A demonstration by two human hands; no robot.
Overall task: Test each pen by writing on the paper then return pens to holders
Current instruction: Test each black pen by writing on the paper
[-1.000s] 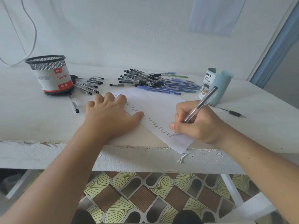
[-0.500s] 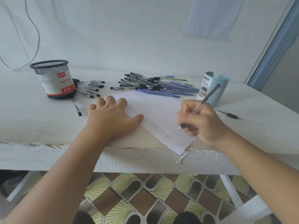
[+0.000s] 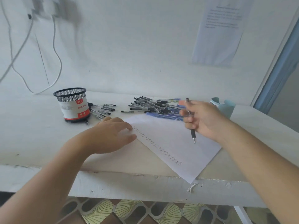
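Fingers (image 3: 189, 119) of the right hand (image 3: 206, 121) curl round a pen (image 3: 193, 134), pinching its barrel so it hangs nearly upright, tip down, above the paper (image 3: 181, 139). Just beyond those fingers lies the pile of pens (image 3: 155, 107); behind the hand stands the blue holder (image 3: 227, 108). The left hand (image 3: 111, 136) lies flat, fingers relaxed, their tips at the sheet's edge, the mesh holder (image 3: 72, 104) beyond them. The pinch looks loose, though blur makes that uncertain; a slack hold could drop the pen into the pile, mixing tested with untested. The sheet's near corner overhangs the table (image 3: 32, 143) and could slide if the left hand lets go.
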